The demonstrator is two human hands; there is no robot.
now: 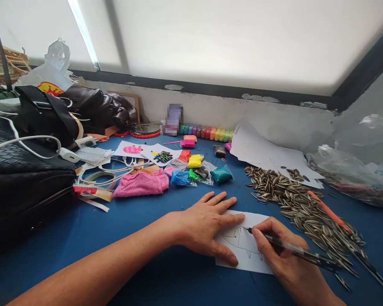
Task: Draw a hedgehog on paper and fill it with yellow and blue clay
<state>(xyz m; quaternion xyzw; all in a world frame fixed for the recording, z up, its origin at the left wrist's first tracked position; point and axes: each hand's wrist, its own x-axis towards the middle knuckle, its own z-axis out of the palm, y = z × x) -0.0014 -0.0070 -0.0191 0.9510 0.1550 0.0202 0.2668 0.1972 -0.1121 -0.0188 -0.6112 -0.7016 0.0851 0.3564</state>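
Observation:
My left hand [207,225] lies flat with its fingers spread across the left side of a small white sheet of paper [242,260]. On the sheet is a thin line drawing of an animal with a rounded head and short legs. In my right hand [283,255] is a black pen [301,251], gripped between thumb and fingers. Its tip meets the paper near the top of the drawn head. Just beyond the right hand spreads a pile of striped sunflower seeds [293,199], with an orange stick-like tool [330,212] lying on it.
Behind are bags of coloured clay [221,174], a pink cloth [142,183], two decorated paper cards [162,156] and a row of colourful clay packs [207,132]. Paper sheets [268,148] lie at the back right, near a clear plastic bag [353,170]. A black bag [29,191] stands left.

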